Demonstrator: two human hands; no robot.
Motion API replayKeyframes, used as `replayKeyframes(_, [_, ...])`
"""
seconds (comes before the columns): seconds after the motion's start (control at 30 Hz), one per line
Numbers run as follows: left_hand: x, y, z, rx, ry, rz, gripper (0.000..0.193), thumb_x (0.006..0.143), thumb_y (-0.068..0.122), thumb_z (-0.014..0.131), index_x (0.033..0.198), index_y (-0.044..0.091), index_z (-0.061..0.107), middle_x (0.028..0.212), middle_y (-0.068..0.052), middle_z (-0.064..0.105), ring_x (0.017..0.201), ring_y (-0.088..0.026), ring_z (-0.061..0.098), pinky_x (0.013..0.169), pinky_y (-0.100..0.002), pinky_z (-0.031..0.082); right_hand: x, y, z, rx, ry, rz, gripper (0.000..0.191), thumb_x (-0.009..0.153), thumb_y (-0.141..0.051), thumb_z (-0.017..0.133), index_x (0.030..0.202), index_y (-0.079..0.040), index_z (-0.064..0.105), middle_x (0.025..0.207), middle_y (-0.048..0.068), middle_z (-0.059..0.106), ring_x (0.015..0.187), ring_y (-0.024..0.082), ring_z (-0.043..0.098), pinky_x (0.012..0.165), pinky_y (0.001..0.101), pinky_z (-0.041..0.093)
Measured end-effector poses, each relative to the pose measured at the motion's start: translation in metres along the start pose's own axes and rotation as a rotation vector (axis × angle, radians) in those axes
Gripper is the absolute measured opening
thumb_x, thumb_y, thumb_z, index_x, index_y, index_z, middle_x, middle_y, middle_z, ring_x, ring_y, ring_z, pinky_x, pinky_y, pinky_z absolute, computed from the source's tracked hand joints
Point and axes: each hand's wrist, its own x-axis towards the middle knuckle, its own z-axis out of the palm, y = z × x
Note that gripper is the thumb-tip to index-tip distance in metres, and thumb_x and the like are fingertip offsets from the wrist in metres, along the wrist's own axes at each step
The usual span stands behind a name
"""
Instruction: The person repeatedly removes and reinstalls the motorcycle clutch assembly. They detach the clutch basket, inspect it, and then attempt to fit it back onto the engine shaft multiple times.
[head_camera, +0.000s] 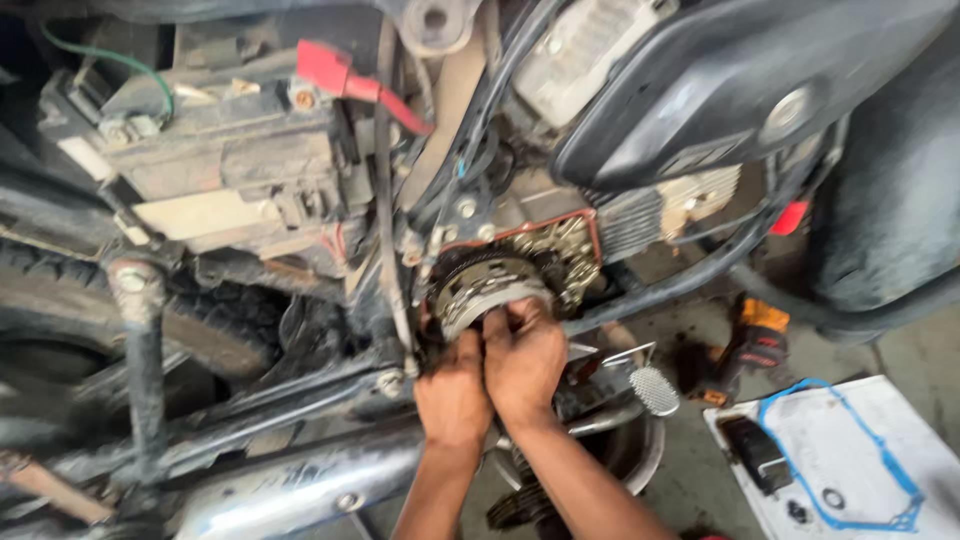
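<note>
hands (495, 365) curled, gripping round clutch assembly (490, 290).

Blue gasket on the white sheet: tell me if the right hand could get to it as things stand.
Probably yes. The right hand is busy on the clutch with the left hand, but the blue gasket lies open on the white sheet to its right, with only floor and a footpeg between.

Both hands, the left hand (452, 385) and the right hand (522, 352), crowd the round clutch assembly (487, 290), filling the gap below it. A black cable (384, 180) hangs just left; a frame tube (680, 280) slants close on the right. The footpeg (654, 389) juts beside the right wrist. The concrete floor (690, 470) beyond lies open.
</note>
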Motion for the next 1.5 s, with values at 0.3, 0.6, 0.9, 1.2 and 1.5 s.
replayKeyframes(0.3, [0.025,-0.028,-0.005,0.131,-0.104,0.494,0.007,0.083,0.009,0.063,0.089,0.011,0.061,0.083,-0.007,0.069,0.074,-0.024,0.073,0.057,-0.041,0.058,0.01,0.005,0.004,0.509,0.149,0.711,0.015,0.09,-0.002,0.063,0.075,-0.002,0.062,0.063,0.004,0.063,0.047,0.012,0.051,0.04,0.0284,0.039])
replayKeyframes(0.6, [0.025,-0.03,-0.006,0.133,-0.068,0.513,0.007,0.081,0.01,0.063,0.088,0.012,0.062,0.082,-0.006,0.069,0.078,-0.024,0.073,0.053,-0.04,0.058,0.02,0.007,0.008,0.636,0.177,0.918,0.014,0.089,-0.004,0.068,0.076,-0.007,0.061,0.066,0.003,0.064,0.049,0.012,0.053,0.043,0.0277,0.039])
replayKeyframes(0.9, [0.017,-0.019,0.0,0.088,0.015,0.345,0.005,0.086,0.017,0.065,0.085,0.013,0.062,0.077,-0.005,0.069,0.072,-0.023,0.072,0.051,-0.042,0.056,0.008,0.018,0.012,0.488,0.114,0.489,0.016,0.087,0.005,0.06,0.073,-0.003,0.061,0.065,0.005,0.062,0.051,0.012,0.054,0.046,0.0296,0.042])
replayKeyframes(1.2, [-0.006,-0.006,0.023,0.018,0.061,-0.036,0.008,0.084,0.018,0.067,0.085,0.013,0.061,0.072,-0.009,0.069,0.067,-0.028,0.07,0.052,-0.045,0.056,0.007,-0.015,0.002,0.121,0.008,0.277,0.014,0.085,0.0,0.068,0.072,-0.002,0.063,0.06,0.005,0.066,0.049,0.012,0.058,0.046,0.0272,0.045])
replayKeyframes(1.5, [0.035,-0.022,-0.007,0.21,-0.097,0.602,0.005,0.083,0.013,0.064,0.087,0.012,0.061,0.084,-0.005,0.068,0.079,-0.023,0.07,0.058,-0.038,0.058,0.029,0.007,-0.007,0.671,0.146,1.121,0.019,0.094,-0.015,0.06,0.076,-0.01,0.064,0.06,-0.002,0.059,0.044,0.009,0.048,0.04,0.0268,0.039])
